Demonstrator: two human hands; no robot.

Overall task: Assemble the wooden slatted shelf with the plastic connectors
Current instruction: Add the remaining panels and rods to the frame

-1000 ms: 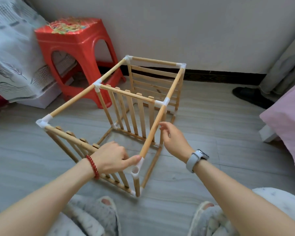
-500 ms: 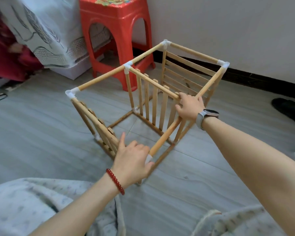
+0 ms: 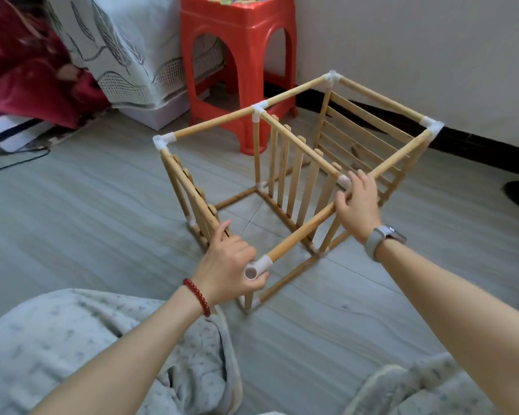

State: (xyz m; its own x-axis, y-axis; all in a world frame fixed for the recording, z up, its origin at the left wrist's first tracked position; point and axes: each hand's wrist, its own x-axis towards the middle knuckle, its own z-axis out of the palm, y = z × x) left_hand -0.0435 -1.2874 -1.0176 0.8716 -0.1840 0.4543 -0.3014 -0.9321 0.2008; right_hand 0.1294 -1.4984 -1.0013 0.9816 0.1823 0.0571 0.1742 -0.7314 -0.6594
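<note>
Far left, a red cloth (image 3: 27,73) and a leaf-printed white cover (image 3: 126,46) lay by the wall, with a red plastic stool (image 3: 240,34) beside them. The wooden shelf frame (image 3: 285,145) stood on the grey floor (image 3: 87,205) just in front of the stool. The left hand (image 3: 228,269) (red bead bracelet at the wrist) curled its fingers round the near white connector (image 3: 256,268). The right hand (image 3: 357,205) gripped the top rail (image 3: 306,229) by the middle connector (image 3: 343,181); a grey watch (image 3: 384,238) sat on that wrist.
</note>
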